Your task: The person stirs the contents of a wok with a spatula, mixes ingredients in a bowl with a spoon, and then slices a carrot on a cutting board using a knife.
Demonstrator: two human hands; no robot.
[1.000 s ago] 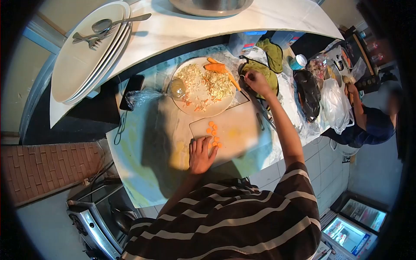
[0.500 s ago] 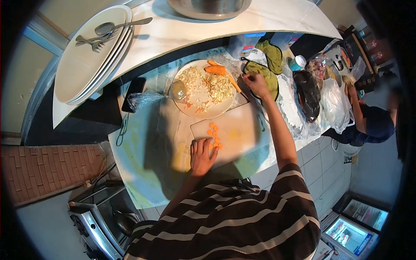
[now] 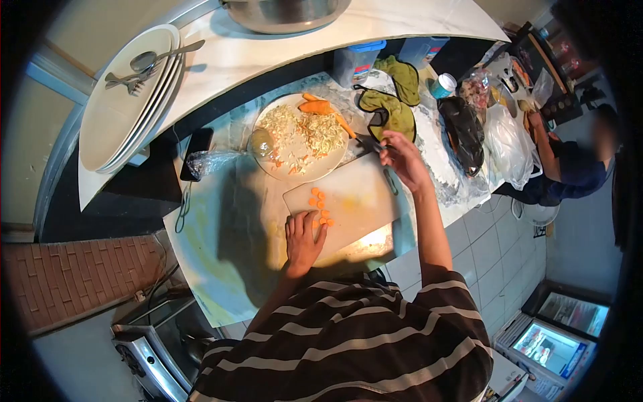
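My left hand lies on the white cutting board with its fingers stretched out, at the lower end of a row of round carrot slices. My right hand is raised over the board's far right corner, fingers closed on a dark knife that points left toward the plate. Part of the knife is hidden by the fingers. Beyond the board, a round plate holds shredded pale vegetable, carrot pieces and a plastic-wrapped lump.
Green oven mitts lie beyond my right hand. A black bag and white plastic bag are to the right, near another person. A phone lies at left. Stacked plates and a metal bowl stand on the raised shelf.
My right hand has come back from beside the oven mitts toward the board, now with the knife in it. My left hand stays by the carrot slices. The view has shifted slightly.
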